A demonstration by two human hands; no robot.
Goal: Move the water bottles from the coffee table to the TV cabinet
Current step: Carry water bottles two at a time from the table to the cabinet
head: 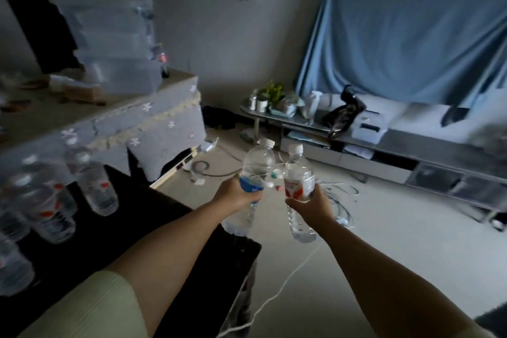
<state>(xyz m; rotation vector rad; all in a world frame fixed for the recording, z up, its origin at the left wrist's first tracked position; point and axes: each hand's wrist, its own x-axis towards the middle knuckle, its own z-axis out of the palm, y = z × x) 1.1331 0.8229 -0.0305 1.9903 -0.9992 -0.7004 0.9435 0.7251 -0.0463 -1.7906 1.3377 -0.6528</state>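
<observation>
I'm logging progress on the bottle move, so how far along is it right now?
No moved bottle is discernible on the TV cabinet yet. In hand: the left hand grips a blue-label bottle, the right hand a red-label bottle, both in the air. Left: several bottles still stand on the coffee table.

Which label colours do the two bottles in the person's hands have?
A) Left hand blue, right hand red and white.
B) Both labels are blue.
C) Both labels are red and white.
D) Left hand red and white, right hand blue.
A: the left hand grips the blue-label bottle, and the right hand grips the red-and-white-label bottle, both held over the floor in front of the TV cabinet.
</observation>
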